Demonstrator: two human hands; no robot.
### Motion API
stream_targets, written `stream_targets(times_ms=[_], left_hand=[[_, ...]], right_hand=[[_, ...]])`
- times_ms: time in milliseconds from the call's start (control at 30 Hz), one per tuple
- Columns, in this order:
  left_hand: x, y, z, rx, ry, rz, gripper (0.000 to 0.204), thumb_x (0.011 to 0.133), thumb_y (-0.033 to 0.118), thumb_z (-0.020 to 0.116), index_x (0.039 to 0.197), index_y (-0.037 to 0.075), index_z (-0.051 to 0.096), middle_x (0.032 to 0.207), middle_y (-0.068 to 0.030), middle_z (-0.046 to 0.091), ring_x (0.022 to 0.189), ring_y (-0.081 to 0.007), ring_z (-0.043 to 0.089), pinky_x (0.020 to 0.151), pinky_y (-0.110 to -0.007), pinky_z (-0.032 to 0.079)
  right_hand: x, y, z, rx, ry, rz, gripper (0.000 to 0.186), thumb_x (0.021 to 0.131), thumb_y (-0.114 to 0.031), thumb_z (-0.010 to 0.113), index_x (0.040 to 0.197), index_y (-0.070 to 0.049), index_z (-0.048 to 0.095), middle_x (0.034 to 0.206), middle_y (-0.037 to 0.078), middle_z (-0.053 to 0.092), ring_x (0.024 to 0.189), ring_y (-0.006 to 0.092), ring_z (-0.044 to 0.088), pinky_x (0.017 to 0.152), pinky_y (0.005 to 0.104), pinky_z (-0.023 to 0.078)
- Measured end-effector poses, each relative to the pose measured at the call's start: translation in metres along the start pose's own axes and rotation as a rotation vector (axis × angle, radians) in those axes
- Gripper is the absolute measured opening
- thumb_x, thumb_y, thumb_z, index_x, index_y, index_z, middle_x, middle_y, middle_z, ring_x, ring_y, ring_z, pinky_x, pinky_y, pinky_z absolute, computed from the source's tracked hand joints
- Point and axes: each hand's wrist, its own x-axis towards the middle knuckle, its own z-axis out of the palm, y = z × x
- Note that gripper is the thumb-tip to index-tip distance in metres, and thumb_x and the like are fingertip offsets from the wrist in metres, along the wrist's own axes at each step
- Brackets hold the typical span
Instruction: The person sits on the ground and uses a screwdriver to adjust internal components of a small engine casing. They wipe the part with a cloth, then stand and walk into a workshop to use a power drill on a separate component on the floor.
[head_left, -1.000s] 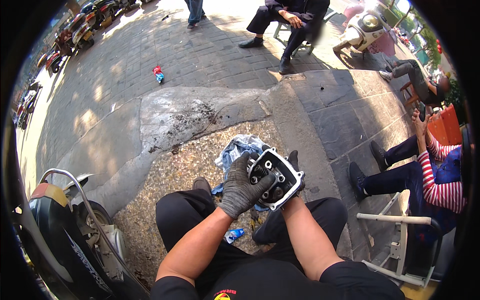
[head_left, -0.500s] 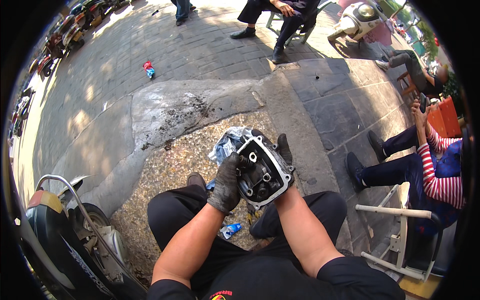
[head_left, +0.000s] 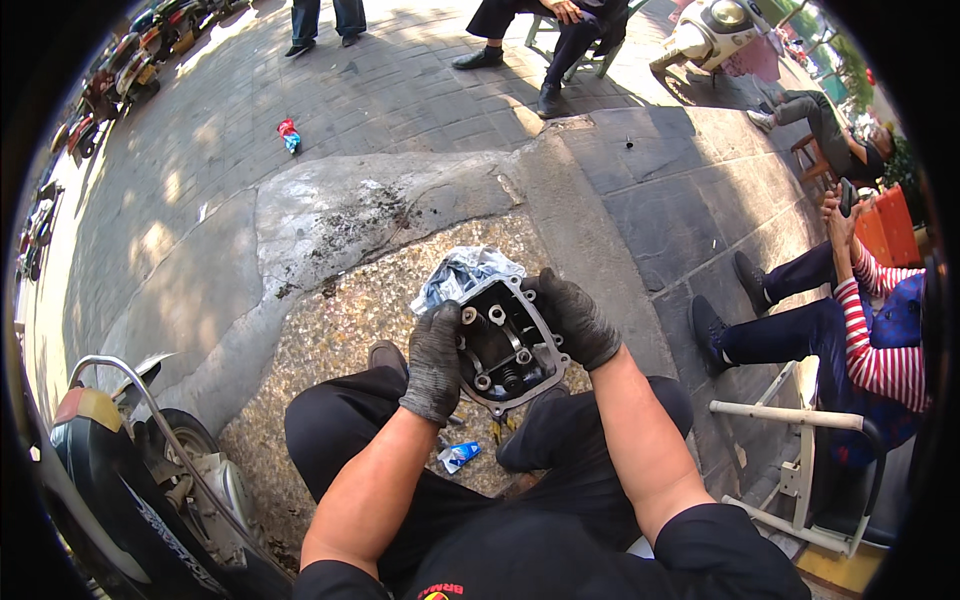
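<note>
Your gloved left hand grips the left side of the engine part; your gloved right hand grips its upper right edge. The fingers of both hands are closed on it, some fingertips hidden from view. The engine part is above the ground, between your knees, hollow side facing you. Below it lies a blue packet; just beyond it, partly hidden, a pale blue cloth. A scooter stands at your left, a metal frame at your right. Past the frame, a seated person in striped sleeves holds a phone. Farther out, a red and blue wrapper lies on the paving.
</note>
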Motion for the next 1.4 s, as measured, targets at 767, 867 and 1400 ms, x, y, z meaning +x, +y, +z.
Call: stream_targets(times_ms=[767,867,1400], left_hand=[[-0.021,0.051,-0.009,-0.014,0.024,0.089,0.050,0.093,0.025,0.063,0.137,0.002,0.052,0.119,-0.0143,0.067,0.101,-0.0277,0.069,0.092,-0.046,0.058],[-0.020,0.049,-0.013,-0.056,0.091,0.041,0.054,0.086,0.022,0.073,0.131,-0.001,0.052,0.114,-0.0172,0.068,0.092,-0.0272,0.073,0.077,-0.041,0.064],[-0.027,0.047,-0.014,0.118,0.317,0.026,0.068,0.083,0.016,0.075,0.141,0.001,0.043,0.126,-0.0156,0.060,0.111,-0.0265,0.066,0.090,-0.042,0.060]], right_hand=[[0.103,0.117,-0.107,-0.723,0.662,0.263,0.043,0.089,-0.036,0.069,0.114,-0.001,0.069,0.101,0.015,0.071,0.093,0.0210,0.068,0.081,0.0362,0.056],[0.091,0.196,-0.145,-1.493,0.507,0.587,0.053,0.082,-0.047,0.069,0.112,-0.004,0.070,0.102,0.021,0.070,0.098,0.0368,0.067,0.089,0.0452,0.052],[0.079,0.240,-0.170,-1.647,0.309,0.667,0.048,0.084,-0.015,0.066,0.129,-0.004,0.055,0.119,0.023,0.063,0.116,0.0379,0.061,0.097,0.0482,0.048]])
